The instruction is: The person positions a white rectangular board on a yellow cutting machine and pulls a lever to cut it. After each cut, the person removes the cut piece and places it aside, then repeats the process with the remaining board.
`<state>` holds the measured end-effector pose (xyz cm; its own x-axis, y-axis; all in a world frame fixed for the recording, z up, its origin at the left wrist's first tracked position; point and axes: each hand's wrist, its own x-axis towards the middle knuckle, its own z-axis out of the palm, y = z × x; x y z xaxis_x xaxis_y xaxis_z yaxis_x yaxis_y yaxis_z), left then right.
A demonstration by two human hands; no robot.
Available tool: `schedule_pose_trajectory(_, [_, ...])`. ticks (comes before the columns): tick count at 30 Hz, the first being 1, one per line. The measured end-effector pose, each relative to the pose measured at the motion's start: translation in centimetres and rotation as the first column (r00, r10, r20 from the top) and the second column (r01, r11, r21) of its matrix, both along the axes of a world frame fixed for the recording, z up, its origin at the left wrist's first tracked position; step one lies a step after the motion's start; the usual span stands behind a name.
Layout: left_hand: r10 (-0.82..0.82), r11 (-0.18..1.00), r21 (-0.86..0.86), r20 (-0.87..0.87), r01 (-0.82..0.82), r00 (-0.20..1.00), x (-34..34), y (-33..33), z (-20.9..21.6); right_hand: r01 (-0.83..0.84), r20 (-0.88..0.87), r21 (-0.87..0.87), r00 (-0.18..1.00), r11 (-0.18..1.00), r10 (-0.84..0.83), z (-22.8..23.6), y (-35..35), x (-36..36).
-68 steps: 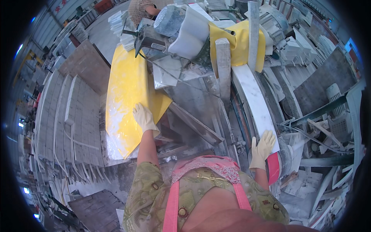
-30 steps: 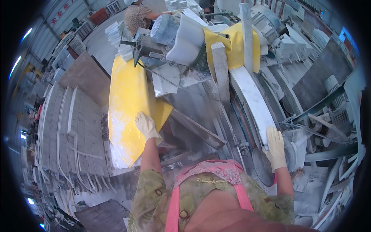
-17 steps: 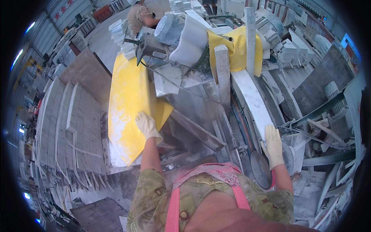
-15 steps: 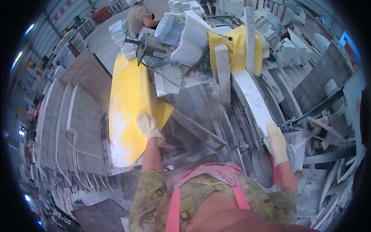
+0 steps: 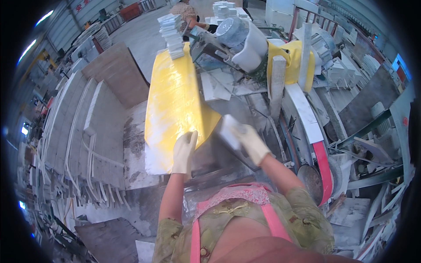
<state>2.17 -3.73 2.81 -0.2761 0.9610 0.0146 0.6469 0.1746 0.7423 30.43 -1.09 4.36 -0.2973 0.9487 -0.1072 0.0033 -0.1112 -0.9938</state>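
Note:
My left hand (image 5: 184,152), in a cream glove, is at the near right part of a yellow sheet (image 5: 173,98). Its fingers point away from me, the thumb apart, and nothing shows in them; whether it touches the sheet is unclear. In my right hand (image 5: 250,141), gloved alike, is a white stone tile (image 5: 231,131), smeared by motion. The tile is above the dark bench, just right of the sheet's pointed corner. Farther right, a white marble strip (image 5: 302,111) lies along a narrow track, with a red belt (image 5: 323,173) running from its near end.
A stack of white tiles (image 5: 171,37) stands on the sheet's far end. Beyond the bench is a dusty motor (image 5: 232,31). Upright posts (image 5: 277,83) flank the track. Grey slabs (image 5: 105,114) lean at left; a co-worker (image 5: 184,11) is at the back.
My right hand has come left from the belt with a white tile in it. My left hand has shifted slightly down the sheet. The view has turned, so the scene sits farther right.

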Motion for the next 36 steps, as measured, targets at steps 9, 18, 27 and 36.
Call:
schedule_pose_trajectory(9, [0.083,0.969,-0.233,-0.012,-0.084,0.996,-5.8,-5.5,3.4,-0.261,0.212,0.081,0.947,0.962,0.239,-6.4,-2.5,-23.5])
schedule_pose_trajectory(18, [0.406,0.879,-0.223,-0.113,-0.421,0.907,-2.9,-4.4,-0.3,-0.56,0.23,0.34,0.829,0.756,0.511,-6.0,-3.3,-14.3])
schedule_pose_trajectory(27, [0.494,0.862,-0.132,-0.001,-0.49,0.869,-2.6,-4.5,-1.1,0.215,0.502,0.424,0.753,0.88,-0.426,-3.2,-1.8,21.3])
schedule_pose_trajectory(36, [0.51,0.858,-0.094,0.054,-0.504,0.858,-1.1,-3.6,-0.7,-0.167,0.956,0.285,0.126,0.944,-0.266,-5.9,-5.0,35.1])
